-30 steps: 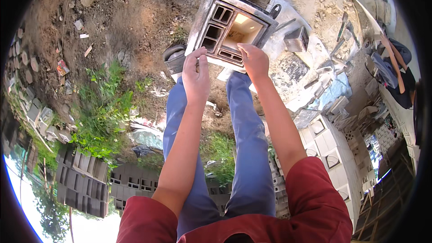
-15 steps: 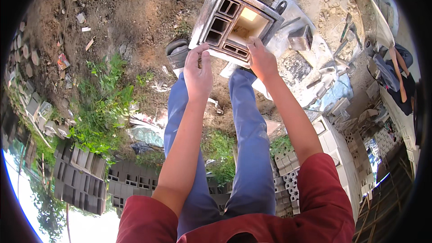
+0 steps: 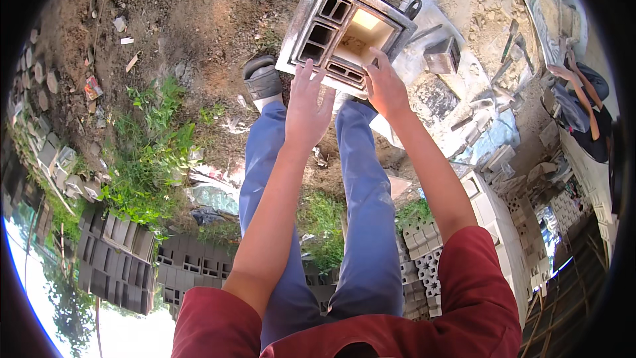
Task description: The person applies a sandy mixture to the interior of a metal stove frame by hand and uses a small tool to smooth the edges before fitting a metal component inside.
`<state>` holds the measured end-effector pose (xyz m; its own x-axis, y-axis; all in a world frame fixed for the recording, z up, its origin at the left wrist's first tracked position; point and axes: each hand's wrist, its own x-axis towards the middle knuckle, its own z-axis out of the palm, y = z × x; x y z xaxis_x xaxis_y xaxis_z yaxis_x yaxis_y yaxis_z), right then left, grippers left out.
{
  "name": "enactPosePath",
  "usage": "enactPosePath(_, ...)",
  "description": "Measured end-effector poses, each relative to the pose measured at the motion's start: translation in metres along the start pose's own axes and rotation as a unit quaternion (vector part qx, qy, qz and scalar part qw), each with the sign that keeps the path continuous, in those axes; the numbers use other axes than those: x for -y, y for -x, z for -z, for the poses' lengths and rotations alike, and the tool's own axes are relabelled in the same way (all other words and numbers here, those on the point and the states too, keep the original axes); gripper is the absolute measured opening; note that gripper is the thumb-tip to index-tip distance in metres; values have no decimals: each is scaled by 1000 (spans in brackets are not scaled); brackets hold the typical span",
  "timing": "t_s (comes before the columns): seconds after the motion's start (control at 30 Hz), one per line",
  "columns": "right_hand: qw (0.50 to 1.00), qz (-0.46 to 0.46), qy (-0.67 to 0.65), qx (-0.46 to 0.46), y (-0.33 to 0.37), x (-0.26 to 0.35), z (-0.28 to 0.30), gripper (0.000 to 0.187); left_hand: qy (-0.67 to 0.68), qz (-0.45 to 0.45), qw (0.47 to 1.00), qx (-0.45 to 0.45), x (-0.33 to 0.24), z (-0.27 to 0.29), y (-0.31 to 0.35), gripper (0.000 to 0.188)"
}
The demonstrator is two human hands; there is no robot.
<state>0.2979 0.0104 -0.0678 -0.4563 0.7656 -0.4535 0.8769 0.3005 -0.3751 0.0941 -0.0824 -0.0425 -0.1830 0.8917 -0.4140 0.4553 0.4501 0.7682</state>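
Note:
A boxy, pale grey block mould [image 3: 289, 45] with a metal-edged rim rests on the ground in front of my feet. Dark rectangular openings line its left and near sides; a larger, light-walled opening at the right has a bright patch inside. My left hand [image 3: 309, 111] is at the mould's near left edge, fingers stretched and spread, holding nothing; whether its tips touch the edge I cannot tell. By the near right corner is my right hand [image 3: 388, 89], thumb and fingers apart, its fingertips over or against the rim. Nothing shows in its grasp.
Right of the mould, a pale sheet [image 3: 490, 0] carries sandy powder, beside a small box-shaped block [image 3: 442, 57] and scattered tools. Another person's arms [image 3: 583, 86] show at the far right. Stacked blocks [image 3: 119, 258] stand lower left, near green weeds [image 3: 149, 159]. My shoe [image 3: 262, 78] is left of the mould.
My left hand has shifted slightly right and its fingers have spread. My right hand's fingers have opened a little. The other person's arms at the far right have moved.

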Motion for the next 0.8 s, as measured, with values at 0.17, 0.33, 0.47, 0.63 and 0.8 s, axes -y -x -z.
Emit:
enactPosePath(0.17, 997, -39, -43, 52, -4, 2, 9, 26, -75, 27, 990, 118, 0, -12, 8, 62)
enactPosePath(0.33, 995, -25, -69, -74, -4, -7, 13, 28, -127, 75, 972, 182, -1, -21, 11, 72)
enactPosePath(0.47, 991, -101, -45, 79, -2, 0, 15, 37, -132, 75, 971, 183, 1, -21, 13, 72)
enactPosePath(0.63, 992, -83, 4, 99, -1, -2, 2, 43, -140, 72, 970, 185, 2, -21, 11, 65)
enactPosePath(0.8, 974, -148, -122, 124, -9, -3, 14, 43, -154, 72, 967, 191, 4, -17, 8, 61)
